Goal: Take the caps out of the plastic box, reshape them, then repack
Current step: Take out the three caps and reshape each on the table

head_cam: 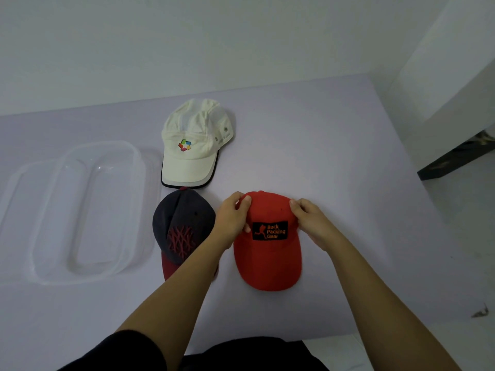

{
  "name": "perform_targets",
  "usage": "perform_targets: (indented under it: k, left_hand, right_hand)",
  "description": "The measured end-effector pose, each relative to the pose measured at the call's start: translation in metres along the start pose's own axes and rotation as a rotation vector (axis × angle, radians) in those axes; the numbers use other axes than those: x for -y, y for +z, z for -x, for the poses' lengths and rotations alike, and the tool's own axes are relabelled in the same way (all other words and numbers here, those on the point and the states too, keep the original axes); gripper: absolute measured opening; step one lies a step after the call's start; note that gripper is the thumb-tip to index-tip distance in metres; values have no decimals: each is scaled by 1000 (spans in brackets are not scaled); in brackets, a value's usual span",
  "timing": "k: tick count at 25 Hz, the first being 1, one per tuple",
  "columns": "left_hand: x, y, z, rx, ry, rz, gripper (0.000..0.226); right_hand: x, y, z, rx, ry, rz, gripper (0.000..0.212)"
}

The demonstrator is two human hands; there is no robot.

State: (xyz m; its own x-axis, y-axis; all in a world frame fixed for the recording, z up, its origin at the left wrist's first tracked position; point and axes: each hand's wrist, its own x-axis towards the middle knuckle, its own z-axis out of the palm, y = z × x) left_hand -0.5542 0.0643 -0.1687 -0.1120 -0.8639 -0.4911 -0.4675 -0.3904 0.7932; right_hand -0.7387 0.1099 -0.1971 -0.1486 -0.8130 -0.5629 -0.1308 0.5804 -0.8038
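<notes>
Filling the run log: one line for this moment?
both hands shaping red cap crown | white cap, navy cap out | plastic box empty

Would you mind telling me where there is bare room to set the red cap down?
Bare table right of the red cap, and behind it beside the white cap. Crowded left: navy cap, then the plastic box.

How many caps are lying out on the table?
3. A white cap lies farthest back, a dark cap nearer beside the clear box, and a red cap is between both hands. The box looks empty.
</notes>
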Motion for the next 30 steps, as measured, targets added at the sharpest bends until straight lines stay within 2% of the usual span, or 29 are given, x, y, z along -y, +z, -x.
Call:
perform_targets:
  k: [4,9,14,15,18,21,24,27,30]
  left_hand:
    - [1,0,-2,-77,-21,-23,20]
    - [-5,-5,-8,-34,-90,-21,19]
    - [-10,-19,-17,25,-137,-69,30]
    - [-12,-19,-16,29,-138,-68,30]
    - [-15,-18,-14,30,-126,-84,17]
    - [-13,-19,-16,19,-55,-221,18]
    - [-19,-26,-9,13,-41,-226,27]
    - [-37,-46,-5,-71,37,-312,34]
    - [-62,-78,-5,-188,123,-257,27]
  right_hand:
    - [5,7,-2,-96,-20,118,34]
    - [10,5,-1,-169,-84,283,33]
    - [23,-10,-6,-243,-104,224,16]
    - [25,-12,-9,-231,-88,221,19]
    - [33,-5,-14,-43,-2,298,39]
    - [35,-1,-16,-76,-36,285,37]
    - [39,-3,-9,-115,-63,323,38]
    - [55,-11,4,-220,-189,320,33]
    - [88,-9,10,-256,-357,246,30]
